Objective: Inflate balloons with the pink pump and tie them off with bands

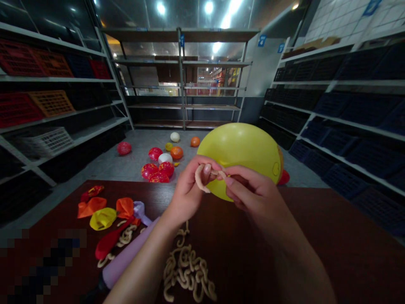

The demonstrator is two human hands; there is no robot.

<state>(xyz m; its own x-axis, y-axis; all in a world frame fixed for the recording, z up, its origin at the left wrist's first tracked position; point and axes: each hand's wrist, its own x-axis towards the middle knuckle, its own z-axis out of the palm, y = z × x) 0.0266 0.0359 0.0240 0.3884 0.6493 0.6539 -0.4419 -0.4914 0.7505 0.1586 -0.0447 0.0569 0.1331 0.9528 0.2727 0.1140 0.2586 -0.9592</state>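
My left hand and my right hand meet above the table, fingers pinched on a beige twisted strip. One curled end hangs below my left thumb. Just behind my hands is a large inflated yellow balloon; its tied or open end is not visible. A pile of beige curled strips lies on the dark table below. To the left are a purple tube, a red uninflated balloon, a yellow one and orange ones.
The dark red table spans the foreground. Several inflated balloons, including a white one and a red one, rest on the grey floor beyond. Metal shelves stand behind; crates fill side racks.
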